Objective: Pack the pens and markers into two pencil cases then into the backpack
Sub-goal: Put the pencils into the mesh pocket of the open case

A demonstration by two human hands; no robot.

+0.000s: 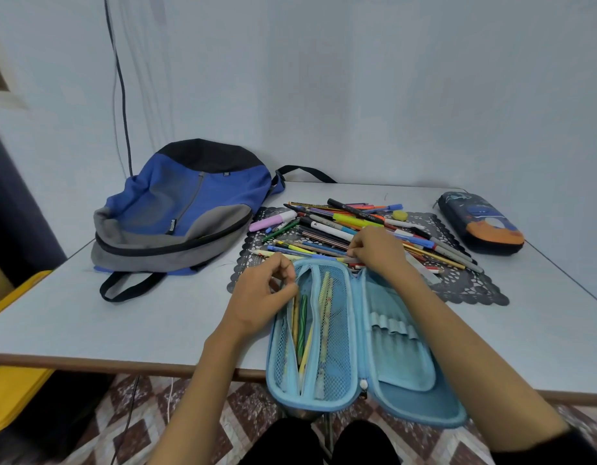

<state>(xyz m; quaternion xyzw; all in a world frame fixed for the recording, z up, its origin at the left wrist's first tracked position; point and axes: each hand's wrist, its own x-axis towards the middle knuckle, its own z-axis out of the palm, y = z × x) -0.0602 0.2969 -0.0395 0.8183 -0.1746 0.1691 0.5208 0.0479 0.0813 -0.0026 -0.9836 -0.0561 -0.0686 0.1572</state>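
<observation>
Table (89, 313): one backpack (183, 209), two pencil cases (357, 337) (481, 223), perhaps thirty pens (340, 226).

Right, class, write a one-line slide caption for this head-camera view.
Left hand pinches the open blue pencil case, right hand grips a pen at the pile; backpack and second case wait.

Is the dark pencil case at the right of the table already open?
No, the dark pencil case lies closed, both halves together, beside the lace mat.

A black lace mat (465, 286) lies on the pale table (89, 317); a dark cable (122, 105) hangs down the wall (357, 78).
</observation>
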